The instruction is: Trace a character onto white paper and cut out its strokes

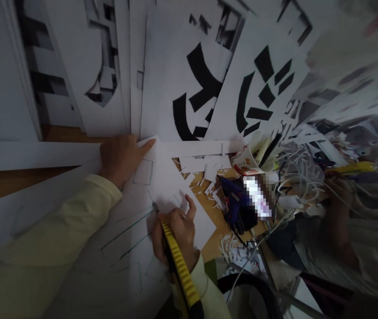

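A large white sheet [109,283] lies at an angle before me, marked with thin green lines and outlined shapes. My right hand [178,228] grips a yellow-and-black utility knife [180,268]. The knife's blade tip meets the sheet near the upper end of a long green line; whether it has gone into the surface cannot be made out. Toward the sheet's top corner, my left hand [118,155] rests palm down with one finger stretched to the right. The rest of its fingers are partly hidden. A small green-outlined quadrilateral [144,173] shows just right of that hand.
White panels with cut-out shapes [265,99] stand behind. A paper cup [248,157] holding tools, a blue glue gun [233,197], a pixelated lit screen [257,197], tangled cables [302,173] and paper scraps [242,254] crowd the right. Another person's hand [340,190] is farther right.
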